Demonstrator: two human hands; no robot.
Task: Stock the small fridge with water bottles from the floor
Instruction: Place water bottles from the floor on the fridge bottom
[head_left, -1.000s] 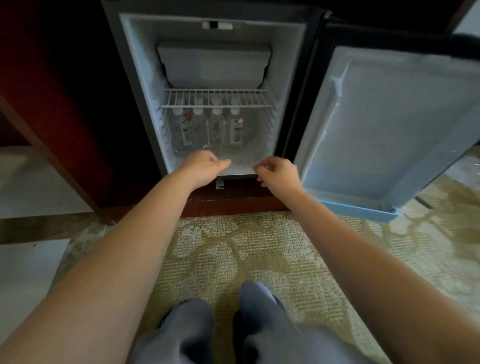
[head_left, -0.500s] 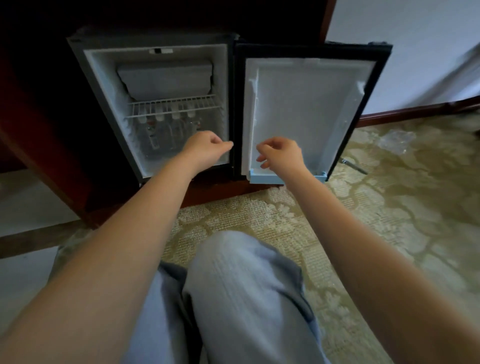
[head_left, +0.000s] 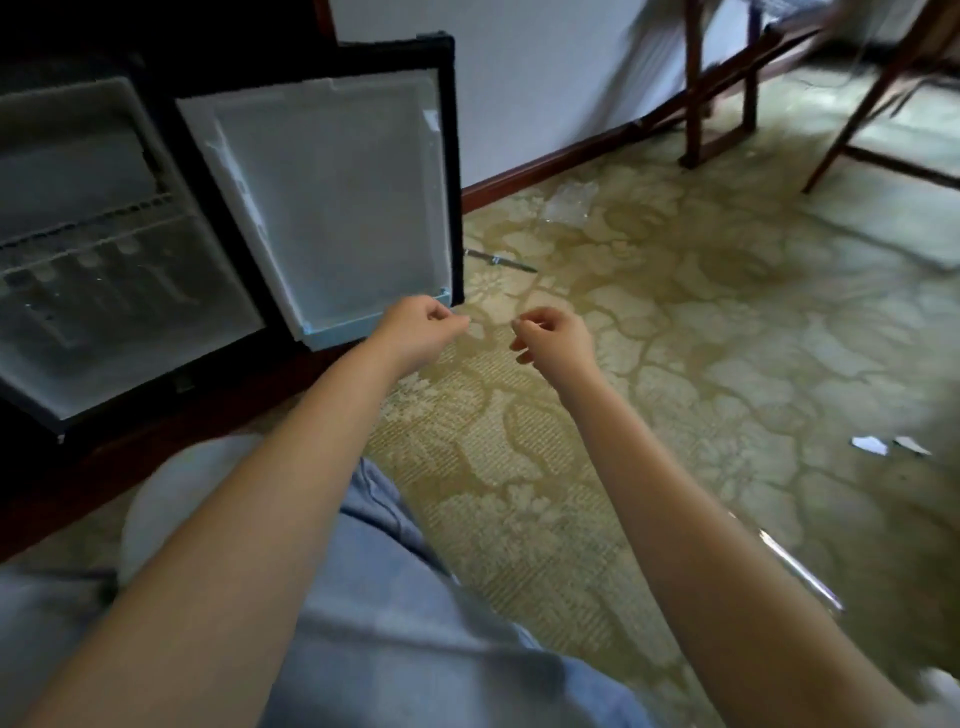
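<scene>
**Idle over the carpet (head_left: 675, 338)**

Left hand (head_left: 423, 332) and right hand (head_left: 553, 338) hover apart, fingers loosely curled, holding nothing. To their left the small fridge (head_left: 135, 358) stands open, with blurred water bottles (head_left: 88, 280) under its shelf.

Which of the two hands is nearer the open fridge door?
The left hand: in this view it overlaps the door's lower corner, while the right hand hangs farther out over the carpet.
</scene>
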